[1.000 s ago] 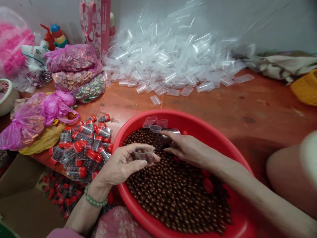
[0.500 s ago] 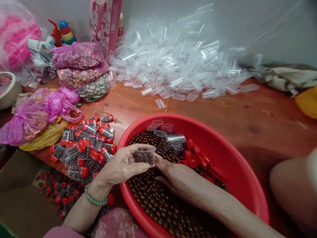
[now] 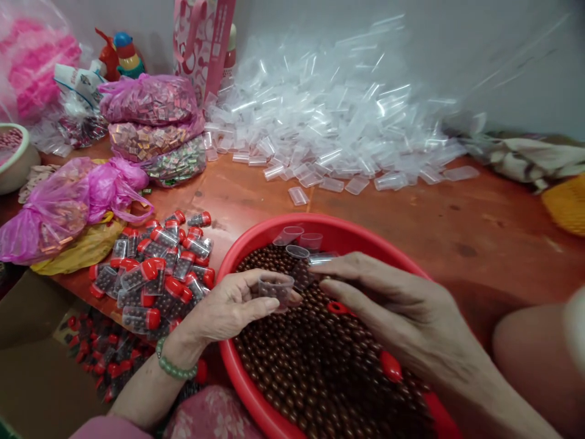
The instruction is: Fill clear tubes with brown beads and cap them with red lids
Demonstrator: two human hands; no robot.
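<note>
My left hand (image 3: 237, 305) holds a clear plastic cup (image 3: 276, 289) upright over the left part of a red basin (image 3: 242, 235); dark balls show inside the cup. Brown round balls (image 3: 297, 353) fill much of the basin. Above them on the right, my right hand (image 3: 397, 305) has its thumb and index finger apart, with nothing seen between them. Its fingertips are near clear cups (image 3: 297, 251) lying at the basin's back. Red caps (image 3: 391, 366) show beside and below the right hand, which hides others.
Filled containers with red caps (image 3: 139, 274) lie left of the basin, more in a cardboard box (image 3: 41, 360). Pink bags (image 3: 150, 103) sit behind them. Clear empty containers (image 3: 320, 128) are heaped along the wall. A knee-like bare limb (image 3: 534, 341) is at right.
My right hand has risen off the balls beside the cup and moved right, its fingers spreading. My left hand and its cup have shifted slightly right.
</note>
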